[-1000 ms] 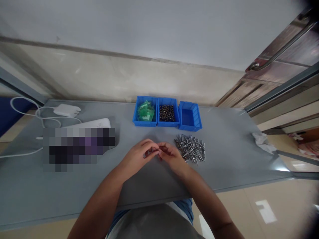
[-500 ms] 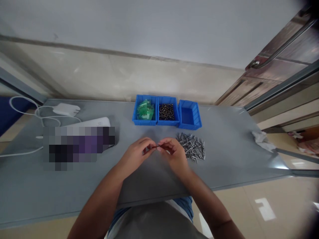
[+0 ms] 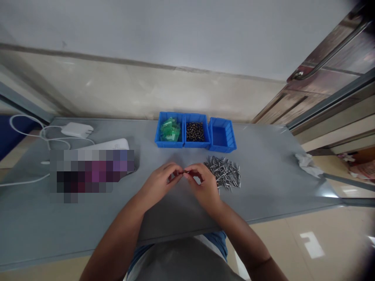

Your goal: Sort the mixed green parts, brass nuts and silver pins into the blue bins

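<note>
My left hand (image 3: 162, 181) and my right hand (image 3: 203, 185) meet fingertip to fingertip over the grey table (image 3: 146, 210), both pinched on a small metal part (image 3: 185, 173) held between them. A loose pile of silver metal pins (image 3: 225, 173) lies just right of my right hand. Behind my hands stand three blue bins in a row: the left bin (image 3: 169, 134) holds green pieces, the middle bin (image 3: 195, 134) holds small dark parts, and the right bin (image 3: 222, 136) looks empty.
A white charger (image 3: 76, 129) with its cable (image 3: 26, 132) lies at the far left, beside a white flat device (image 3: 108, 144) and a blurred-out patch. A crumpled white cloth (image 3: 307, 164) sits near the table's right end. A wall runs behind; a door stands at the right.
My hands have stayed together over the table, and the fingers have shifted slightly on the small part. The view has drifted a little.
</note>
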The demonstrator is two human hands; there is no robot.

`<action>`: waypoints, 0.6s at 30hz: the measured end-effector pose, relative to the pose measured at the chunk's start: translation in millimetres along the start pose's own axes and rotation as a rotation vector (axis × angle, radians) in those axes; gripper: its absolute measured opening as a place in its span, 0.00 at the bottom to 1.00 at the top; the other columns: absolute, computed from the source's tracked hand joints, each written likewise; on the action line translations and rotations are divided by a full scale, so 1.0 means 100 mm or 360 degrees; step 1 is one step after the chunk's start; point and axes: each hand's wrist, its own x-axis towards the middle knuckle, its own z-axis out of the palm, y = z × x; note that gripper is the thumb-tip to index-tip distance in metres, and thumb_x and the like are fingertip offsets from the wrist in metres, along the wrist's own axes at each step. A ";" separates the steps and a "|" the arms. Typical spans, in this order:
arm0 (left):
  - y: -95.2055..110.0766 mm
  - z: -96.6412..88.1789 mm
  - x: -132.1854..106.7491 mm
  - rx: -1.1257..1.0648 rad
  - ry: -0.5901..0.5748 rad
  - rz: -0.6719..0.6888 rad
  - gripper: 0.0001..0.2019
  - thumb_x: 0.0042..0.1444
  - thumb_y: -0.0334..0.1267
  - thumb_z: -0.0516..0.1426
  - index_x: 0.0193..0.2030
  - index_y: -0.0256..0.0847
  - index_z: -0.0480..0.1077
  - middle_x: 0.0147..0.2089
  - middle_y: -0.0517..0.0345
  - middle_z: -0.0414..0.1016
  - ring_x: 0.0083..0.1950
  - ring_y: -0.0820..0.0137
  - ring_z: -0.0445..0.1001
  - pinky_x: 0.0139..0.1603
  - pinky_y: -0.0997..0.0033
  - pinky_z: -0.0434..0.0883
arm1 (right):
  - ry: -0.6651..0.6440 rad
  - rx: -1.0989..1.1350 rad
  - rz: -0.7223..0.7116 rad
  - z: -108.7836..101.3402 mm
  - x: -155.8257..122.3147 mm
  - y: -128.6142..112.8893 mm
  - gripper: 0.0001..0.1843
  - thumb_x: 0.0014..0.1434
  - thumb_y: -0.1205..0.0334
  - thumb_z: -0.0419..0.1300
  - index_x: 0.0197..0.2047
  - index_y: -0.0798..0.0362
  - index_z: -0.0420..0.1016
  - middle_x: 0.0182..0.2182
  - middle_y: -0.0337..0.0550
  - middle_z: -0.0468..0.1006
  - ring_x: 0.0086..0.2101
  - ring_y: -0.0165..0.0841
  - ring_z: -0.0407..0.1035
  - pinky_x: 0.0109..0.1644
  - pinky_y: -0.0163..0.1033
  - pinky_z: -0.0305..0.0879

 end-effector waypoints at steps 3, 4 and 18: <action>0.03 -0.01 0.00 0.0007 0.0021 -0.0037 0.04 0.57 0.34 0.50 0.37 0.41 0.65 0.37 0.59 0.67 0.34 0.75 0.67 0.32 0.78 0.65 | -0.0012 0.0261 0.0242 -0.01 0.00 0.06 0.06 0.50 0.65 0.57 0.35 0.52 0.70 0.31 0.41 0.72 0.33 0.30 0.68 0.40 0.37 0.65; 0.03 -0.01 0.00 0.0005 0.0028 -0.0038 0.04 0.57 0.34 0.50 0.37 0.41 0.65 0.37 0.59 0.68 0.35 0.75 0.67 0.32 0.78 0.65 | -0.0040 0.0365 0.0331 0.00 0.00 0.09 0.06 0.50 0.64 0.57 0.34 0.52 0.70 0.29 0.40 0.72 0.31 0.29 0.68 0.38 0.37 0.65; 0.00 -0.01 -0.02 -0.0012 0.0061 -0.0063 0.06 0.59 0.36 0.48 0.38 0.41 0.64 0.38 0.58 0.68 0.37 0.74 0.68 0.32 0.77 0.66 | 0.0776 0.0020 -0.0325 -0.52 -0.27 -0.78 0.11 0.54 0.67 0.54 0.42 0.49 0.66 0.38 0.45 0.71 0.38 0.34 0.67 0.41 0.44 0.65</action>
